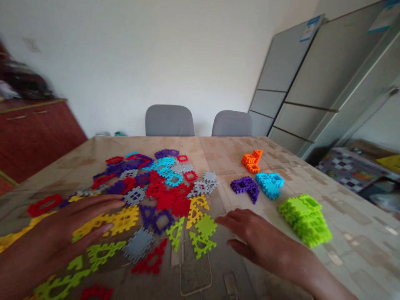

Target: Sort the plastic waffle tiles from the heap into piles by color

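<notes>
My left hand (78, 225) is stretched over the left part of a spread of flat plastic interlocking tiles, thumb apart from the fingers. Below it lie yellow tiles (125, 220), and beyond its fingertips is a grey window tile (134, 196). My right hand (246, 231) hovers low over the table with the fingers extended and the thumb apart. Its fingertips are beside a lime green square tile (206, 226); whether they touch it I cannot tell. Close by lie a lime green triangle tile (201, 245), a grey square tile (139, 244) and a red triangle tile (152, 259).
On the right of the patterned table (218, 154) sit sorted groups: a lime green stack (304, 218), blue tiles (270, 184), purple tiles (245, 187) and orange tiles (251, 161). Red tiles (171, 200) fill the pile's middle. Two grey chairs (169, 121) stand behind the table.
</notes>
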`<state>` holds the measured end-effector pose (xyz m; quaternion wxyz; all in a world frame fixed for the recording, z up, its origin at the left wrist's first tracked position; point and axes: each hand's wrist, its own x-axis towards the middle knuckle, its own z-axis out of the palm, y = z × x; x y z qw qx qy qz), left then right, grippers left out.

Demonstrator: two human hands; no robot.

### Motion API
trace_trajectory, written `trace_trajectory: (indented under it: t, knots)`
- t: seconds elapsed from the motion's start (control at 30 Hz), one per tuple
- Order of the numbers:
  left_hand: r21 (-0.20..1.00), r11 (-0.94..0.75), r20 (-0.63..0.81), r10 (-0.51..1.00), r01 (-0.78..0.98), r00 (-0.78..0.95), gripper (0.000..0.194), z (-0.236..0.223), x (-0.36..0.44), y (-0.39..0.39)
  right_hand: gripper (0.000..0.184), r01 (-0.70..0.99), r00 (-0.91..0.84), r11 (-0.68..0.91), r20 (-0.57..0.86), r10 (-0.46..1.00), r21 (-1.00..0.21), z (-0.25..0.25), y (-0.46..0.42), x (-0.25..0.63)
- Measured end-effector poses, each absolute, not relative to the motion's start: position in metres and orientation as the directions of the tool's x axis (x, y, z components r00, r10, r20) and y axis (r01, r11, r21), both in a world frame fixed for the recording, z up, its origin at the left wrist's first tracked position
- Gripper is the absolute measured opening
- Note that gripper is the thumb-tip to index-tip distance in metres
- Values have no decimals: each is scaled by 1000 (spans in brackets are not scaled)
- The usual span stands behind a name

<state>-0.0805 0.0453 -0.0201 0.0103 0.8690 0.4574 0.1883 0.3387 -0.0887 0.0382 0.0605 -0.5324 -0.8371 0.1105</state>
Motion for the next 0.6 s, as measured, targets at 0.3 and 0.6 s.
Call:
trace_trajectory:
  t: [0.3,0.6]
  knots:
    - [327,-547,187,836,770,515,42,-13,-125,50,54,864,-502,460,-268,822,-205,41,-34,294]
    - [325,-450,96,891,832,445,33,30,-126,34,73,818,-554,498,-161,816,-289,11,-27,308]
